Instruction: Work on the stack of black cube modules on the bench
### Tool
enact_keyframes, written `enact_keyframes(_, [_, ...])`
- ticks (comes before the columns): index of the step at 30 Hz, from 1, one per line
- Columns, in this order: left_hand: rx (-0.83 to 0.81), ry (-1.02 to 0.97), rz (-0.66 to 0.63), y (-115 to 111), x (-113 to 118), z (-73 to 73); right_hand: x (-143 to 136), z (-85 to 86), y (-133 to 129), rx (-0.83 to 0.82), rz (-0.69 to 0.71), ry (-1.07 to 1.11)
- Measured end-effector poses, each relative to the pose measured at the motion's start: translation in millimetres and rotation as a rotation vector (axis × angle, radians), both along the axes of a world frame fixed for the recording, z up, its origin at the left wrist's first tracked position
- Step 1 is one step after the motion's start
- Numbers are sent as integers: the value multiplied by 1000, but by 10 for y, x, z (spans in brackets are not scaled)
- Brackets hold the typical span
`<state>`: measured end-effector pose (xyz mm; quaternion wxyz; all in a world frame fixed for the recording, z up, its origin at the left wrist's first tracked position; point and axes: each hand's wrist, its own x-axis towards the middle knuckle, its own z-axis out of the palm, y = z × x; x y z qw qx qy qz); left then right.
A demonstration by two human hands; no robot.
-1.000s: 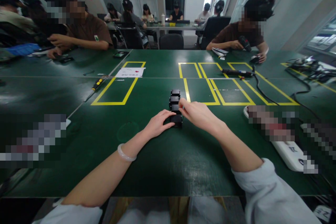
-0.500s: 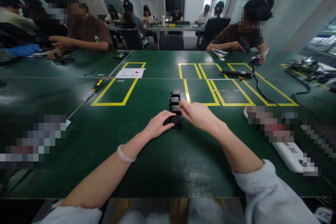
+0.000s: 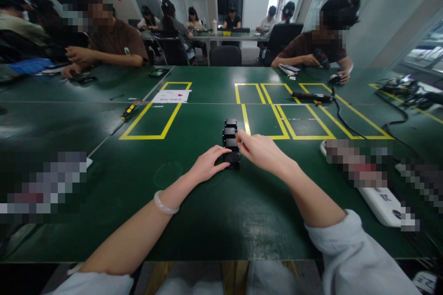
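Note:
Several small black box-shaped blocks stand in a row running away from me on the green table. My left hand has its thumb and fingertips at the left side of the nearest black block, holding it. On the right side of the row, my right hand is closed in a pinch against the blocks. Whatever sits between those fingertips is too small or hidden to make out.
Yellow tape rectangles mark the green table. A yellow-black screwdriver and white paper lie left. A corded black tool and a white power strip lie right. Co-workers sit across, one holding a power drill.

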<state>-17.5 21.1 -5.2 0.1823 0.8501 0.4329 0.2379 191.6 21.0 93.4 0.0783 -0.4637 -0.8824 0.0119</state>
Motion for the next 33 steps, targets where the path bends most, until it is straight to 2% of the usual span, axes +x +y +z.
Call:
enact_keyframes(15, [9,21,-1,-10,14,8,26,-26,95,-41,-13,31])
enact_keyframes(27, [36,35,4,-2,6,-24,-43,-26,279,-95,52,92])
enact_keyframes(33, [51,70,7,-26,12,20,-30,-55,337,-88,66,88])
